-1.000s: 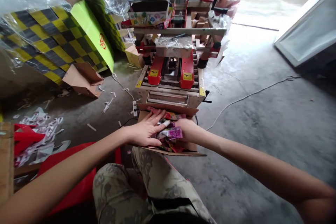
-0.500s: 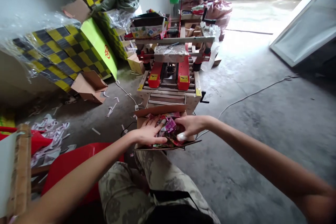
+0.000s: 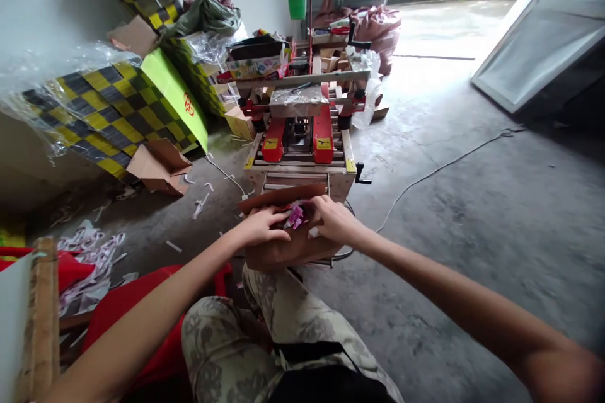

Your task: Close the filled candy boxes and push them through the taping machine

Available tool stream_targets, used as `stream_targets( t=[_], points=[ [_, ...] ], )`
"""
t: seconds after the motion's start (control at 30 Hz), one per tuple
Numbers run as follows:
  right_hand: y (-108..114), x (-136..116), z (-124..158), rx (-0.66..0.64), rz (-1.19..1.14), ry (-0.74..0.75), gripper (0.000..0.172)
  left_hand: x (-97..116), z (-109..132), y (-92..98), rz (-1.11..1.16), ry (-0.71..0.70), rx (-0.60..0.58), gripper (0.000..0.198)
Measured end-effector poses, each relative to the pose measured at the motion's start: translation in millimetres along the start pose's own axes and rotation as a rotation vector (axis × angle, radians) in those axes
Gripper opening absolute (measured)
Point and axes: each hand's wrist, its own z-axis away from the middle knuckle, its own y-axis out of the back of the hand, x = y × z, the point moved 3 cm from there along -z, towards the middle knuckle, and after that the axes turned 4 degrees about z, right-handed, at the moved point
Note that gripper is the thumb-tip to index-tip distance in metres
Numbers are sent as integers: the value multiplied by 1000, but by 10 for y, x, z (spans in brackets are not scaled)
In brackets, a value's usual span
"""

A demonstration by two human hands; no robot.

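Observation:
An open cardboard box (image 3: 278,253) sits in front of my knees, with its near flap tilted up over part of the inside. Small shiny pink and purple packets (image 3: 296,216) show in the gap between my hands. My left hand (image 3: 263,225) rests on the box's left side, its thumb and fingers apart and pointing inward. On the right side lies my right hand (image 3: 331,219), fingers spread over the flap and edge, with a white covering on one finger. Neither hand grips anything that I can make out. The far flap (image 3: 283,196) stands raised.
A roller conveyor machine with red side guides (image 3: 323,138) stands just beyond the box. Flattened checkered cartons (image 3: 104,104) are stacked at left. A red stool (image 3: 137,308) is beside my left leg. A cable (image 3: 416,182) crosses the floor at right.
The near flap has swung up from lying toward me and now covers part of the packets. Both my hands have drawn back from the packets to the box's sides.

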Motion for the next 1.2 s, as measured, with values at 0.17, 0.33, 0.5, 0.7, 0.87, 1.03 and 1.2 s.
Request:
stream_targets(
  t=[0.17, 0.33, 0.5, 0.7, 0.87, 1.03, 1.2],
  points=[
    [-89, -533, 574, 372, 32, 103, 59, -82, 12, -109, -59, 9, 259, 58],
    [-455, -541, 314, 143, 78, 136, 62, -18, 9, -134, -2, 99, 366, 46],
    [-380, -11, -411, 15, 60, 200, 47, 375, -281, -275, 67, 493, 616, 50],
    [-318, 150, -728, -15, 21, 190, 41, 868, -279, -483, 272, 429, 726, 58],
    [-387, 53, -660, 42, 89, 200, 42, 591, 291, 38, 279, -5, 992, 51],
    [-431, -59, -686, 49, 173, 124, 44, -246, -193, 214, 751, 93, 879, 54],
    [-478, -96, -661, 75, 141, 108, 45, -189, -724, -159, 748, 103, 550, 57]
  ],
)
